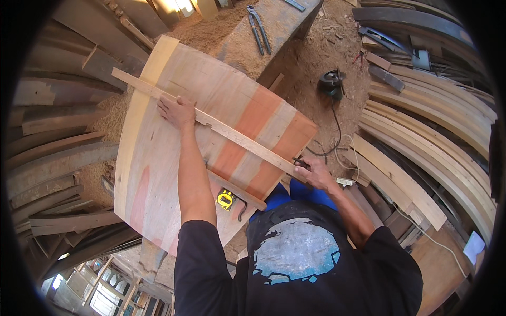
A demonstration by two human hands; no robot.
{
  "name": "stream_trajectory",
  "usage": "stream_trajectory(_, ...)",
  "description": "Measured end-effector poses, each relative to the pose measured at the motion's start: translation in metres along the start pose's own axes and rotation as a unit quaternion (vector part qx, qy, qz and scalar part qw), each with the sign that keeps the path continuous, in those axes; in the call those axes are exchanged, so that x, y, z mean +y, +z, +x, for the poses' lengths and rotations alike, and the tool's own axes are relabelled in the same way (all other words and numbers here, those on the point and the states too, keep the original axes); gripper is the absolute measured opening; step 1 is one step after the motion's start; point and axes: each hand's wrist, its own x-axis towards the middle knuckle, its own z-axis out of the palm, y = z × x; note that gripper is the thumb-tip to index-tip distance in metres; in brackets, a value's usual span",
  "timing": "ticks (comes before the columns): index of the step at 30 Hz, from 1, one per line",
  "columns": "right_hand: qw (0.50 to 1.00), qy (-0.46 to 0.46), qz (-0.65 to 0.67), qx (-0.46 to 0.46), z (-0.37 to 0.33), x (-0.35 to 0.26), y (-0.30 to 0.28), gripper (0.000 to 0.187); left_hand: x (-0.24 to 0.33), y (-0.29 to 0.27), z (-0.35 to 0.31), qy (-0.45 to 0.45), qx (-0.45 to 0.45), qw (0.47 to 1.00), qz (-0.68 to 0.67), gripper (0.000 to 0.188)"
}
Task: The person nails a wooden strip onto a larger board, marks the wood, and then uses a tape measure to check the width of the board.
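A broad wooden panel point(174, 152) of pale and reddish strips lies tilted in front of me. Across it runs a long, narrow wooden strip point(237, 138). My left hand point(178, 111) grips this strip toward its far left end, with thumb and fingers on either side. At the near right end, beside the panel's edge, my right hand point(315, 173) is closed around a small black object point(300, 163), whose kind I cannot make out. A yellow and black tape measure point(225, 199) rests on the panel by a short wooden batten point(237, 190) and a dark bent rod point(242, 209).
Pincers point(258, 30) lie on a dusty plank point(284, 23) beyond the panel. A dark corded power tool point(331, 83) sits on sawdust-covered ground, its cord point(338, 124) trailing to a white socket strip point(344, 181). Stacked curved boards point(432, 142) line the right; more timber point(63, 116) fills the left.
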Motion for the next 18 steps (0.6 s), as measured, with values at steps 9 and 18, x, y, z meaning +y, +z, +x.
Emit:
stream_trajectory(9, 1.0, -0.018, 0.012, -0.003, 0.006, 0.005, 0.01, 0.03, -0.008, 0.002, 0.001, 0.004, -0.01, 1.0, -0.013, 0.072)
stream_trajectory(18, 0.998, -0.058, -0.009, 0.001, 0.005, 0.008, 0.006, 0.029, -0.007, 0.003, -0.001, 0.005, -0.008, 1.0, -0.002, 0.073)
